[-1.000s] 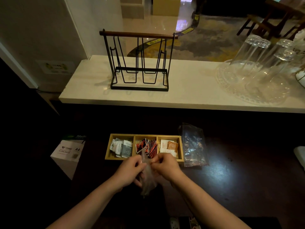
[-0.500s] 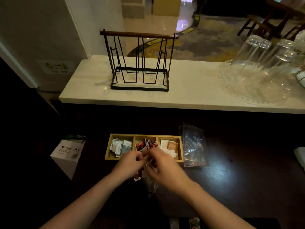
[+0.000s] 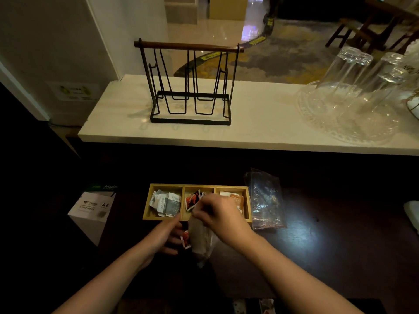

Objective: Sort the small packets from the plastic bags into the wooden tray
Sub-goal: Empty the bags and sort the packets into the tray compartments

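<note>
A wooden tray (image 3: 165, 185) with three compartments lies on the dark table. White and grey packets (image 3: 169, 203) fill its left compartment, red packets (image 3: 192, 199) the middle one, orange and white packets (image 3: 237, 199) the right one. Just in front of it hangs a small clear plastic bag (image 3: 201, 242). My right hand (image 3: 220, 214) pinches the bag's top over the tray's front rim. My left hand (image 3: 166, 234) grips the bag's left side lower down, where a red packet (image 3: 186, 239) shows against its fingers. Another clear plastic bag (image 3: 266, 200) lies right of the tray.
A white A4 paper box (image 3: 93, 207) stands left of the tray. On the raised white counter (image 3: 260, 132) behind are a black wire rack (image 3: 190, 87) and a glass dish (image 3: 344, 118) with upturned glasses. A white object (image 3: 412, 214) sits at the right edge.
My right hand has moved up and forward along the bag to the tray's front rim. My left hand has slid lower on the bag, and a red packet now shows beside it.
</note>
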